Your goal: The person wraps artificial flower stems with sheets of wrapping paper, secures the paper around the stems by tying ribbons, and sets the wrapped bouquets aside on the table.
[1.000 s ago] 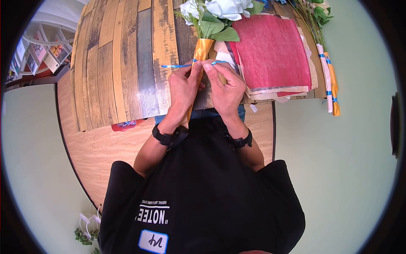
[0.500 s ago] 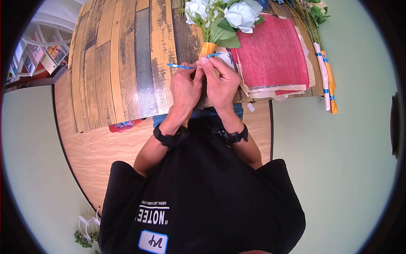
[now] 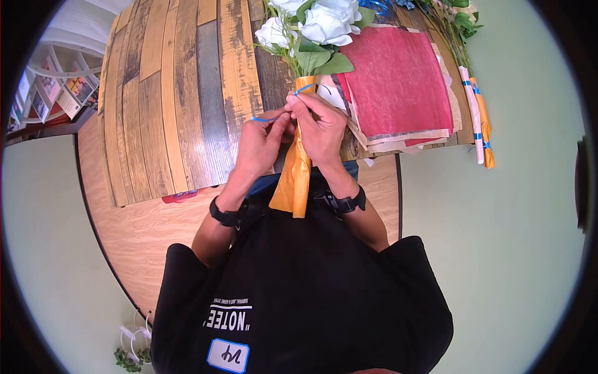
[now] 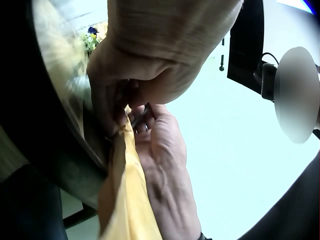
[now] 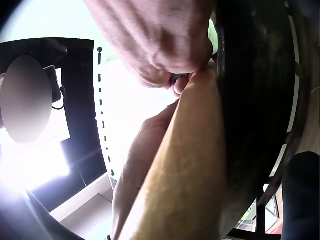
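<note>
A bouquet of white artificial-looking roses (image 3: 330,23) with green leaves lies at the table's near edge. Its stems are wrapped in orange paper (image 3: 293,184), which flares out below the hands over the edge. A thin blue ribbon (image 3: 303,89) crosses the wrap near its top. My right hand (image 3: 322,134) pinches the ribbon between thumb and forefinger, over the wrap. Just left of it, my left hand (image 3: 256,148) pinches the ribbon's other end, fingertips close to the right hand's. In the left wrist view, the orange paper (image 4: 131,185) runs between both hands; the knot area is hidden by fingers.
Right of the bouquet lies a stack of papers with a red sheet (image 3: 398,87) on top. Beyond it, two wrapped bunches, one in pink paper (image 3: 471,115) and one in orange paper (image 3: 484,124), overhang the wooden table's (image 3: 180,106) right edge.
Both hands have shifted slightly toward the body, the left also leftward. The lower orange wrap has come into view between the forearms. The flowers have turned, and less ribbon sticks out at left.
</note>
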A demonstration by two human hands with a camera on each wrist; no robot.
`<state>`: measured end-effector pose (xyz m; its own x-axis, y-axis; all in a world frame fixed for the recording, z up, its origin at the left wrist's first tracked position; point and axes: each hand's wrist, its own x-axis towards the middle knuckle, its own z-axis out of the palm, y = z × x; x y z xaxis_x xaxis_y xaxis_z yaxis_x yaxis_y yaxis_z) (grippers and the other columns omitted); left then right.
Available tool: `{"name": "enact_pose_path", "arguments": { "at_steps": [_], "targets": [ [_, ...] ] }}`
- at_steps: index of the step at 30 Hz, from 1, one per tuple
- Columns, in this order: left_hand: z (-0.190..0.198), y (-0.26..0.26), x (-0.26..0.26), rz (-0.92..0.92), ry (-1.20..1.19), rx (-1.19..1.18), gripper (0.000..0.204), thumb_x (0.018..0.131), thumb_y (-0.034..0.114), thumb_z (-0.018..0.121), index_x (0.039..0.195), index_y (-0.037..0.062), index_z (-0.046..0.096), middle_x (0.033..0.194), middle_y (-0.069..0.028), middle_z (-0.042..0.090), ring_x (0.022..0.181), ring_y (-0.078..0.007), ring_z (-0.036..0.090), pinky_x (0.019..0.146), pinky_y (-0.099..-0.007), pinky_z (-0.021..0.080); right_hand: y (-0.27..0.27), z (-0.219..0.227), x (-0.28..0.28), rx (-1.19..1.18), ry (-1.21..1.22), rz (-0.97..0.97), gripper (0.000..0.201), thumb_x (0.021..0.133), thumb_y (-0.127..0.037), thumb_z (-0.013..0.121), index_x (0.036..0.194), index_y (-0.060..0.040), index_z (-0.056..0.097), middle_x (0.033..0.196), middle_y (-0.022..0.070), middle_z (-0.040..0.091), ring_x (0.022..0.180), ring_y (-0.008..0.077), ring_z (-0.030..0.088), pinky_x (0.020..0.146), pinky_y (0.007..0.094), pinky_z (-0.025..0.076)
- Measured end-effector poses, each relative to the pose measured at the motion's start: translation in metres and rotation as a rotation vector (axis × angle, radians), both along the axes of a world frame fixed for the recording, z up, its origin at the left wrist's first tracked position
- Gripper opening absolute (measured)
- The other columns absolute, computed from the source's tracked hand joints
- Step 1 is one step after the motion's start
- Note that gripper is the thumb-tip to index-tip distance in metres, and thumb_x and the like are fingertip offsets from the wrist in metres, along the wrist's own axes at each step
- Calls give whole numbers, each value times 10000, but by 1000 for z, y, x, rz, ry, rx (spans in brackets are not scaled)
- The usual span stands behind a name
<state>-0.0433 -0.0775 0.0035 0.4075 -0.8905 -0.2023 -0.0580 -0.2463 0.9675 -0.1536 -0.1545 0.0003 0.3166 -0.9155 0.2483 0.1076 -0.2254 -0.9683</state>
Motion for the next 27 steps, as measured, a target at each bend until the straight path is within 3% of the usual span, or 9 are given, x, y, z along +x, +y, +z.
{"name": "enact_pose_path", "arguments": {
  "at_steps": [2,4,8,10,14,20,23,25,27],
  "targets": [
    [6,-3,15,-80,-15,44,240,1024,162,603,1125,-22,720,810,-49,704,726,-97,662,645,-254,546,-1,-1,-1,27,30,18,158,919,-59,723,1014,67,726,855,96,719,727,132,662,666,263,515],
    [14,-7,23,-91,-3,60,235,1022,162,607,1108,-23,723,798,-46,699,720,-94,661,639,-251,543,-3,-3,0,-76,64,16,161,940,-57,708,1048,60,733,839,52,696,708,77,594,641,224,484],
    [27,-21,42,-144,-23,114,221,1007,171,631,1042,-24,730,732,-24,667,670,-86,651,586,-245,516,-7,-2,-1,-50,63,14,159,927,-63,718,1029,59,732,857,87,709,718,108,643,645,244,500],
    [34,-26,46,-208,-101,136,226,993,180,650,1000,-33,726,716,-25,660,631,-86,643,554,-248,494,-10,1,-1,125,-21,70,163,926,-72,723,1035,48,738,850,78,703,688,100,620,619,232,484],
    [37,-28,46,-296,-189,74,223,984,172,663,981,-44,717,721,-40,666,628,-86,641,554,-254,494,-12,5,-2,137,38,66,175,932,-70,722,1051,57,736,868,45,694,717,70,586,635,216,466],
    [33,-23,52,-180,-125,34,214,965,161,690,946,-51,706,726,-41,674,602,-76,601,549,-266,485,-11,7,2,-159,236,38,185,930,-65,717,1070,55,722,874,67,692,673,83,583,611,244,471],
    [35,-21,56,-141,-101,100,185,966,177,706,975,-7,723,677,19,629,612,-43,560,538,-232,432,-7,14,4,-255,311,53,181,930,-36,695,1087,52,710,856,93,670,656,126,598,602,258,474],
    [32,-21,56,-138,-120,37,178,963,177,709,956,0,730,660,40,604,604,-28,505,529,-229,399,-6,15,5,-314,399,72,207,908,-1,667,1108,48,689,893,139,652,710,274,657,645,349,522],
    [33,-21,55,-139,-158,5,178,959,177,714,934,1,729,653,45,592,605,-25,478,528,-230,385,-6,13,7,-348,415,67,217,896,3,670,1109,47,688,893,139,643,717,284,655,648,356,522]
  ]
}}
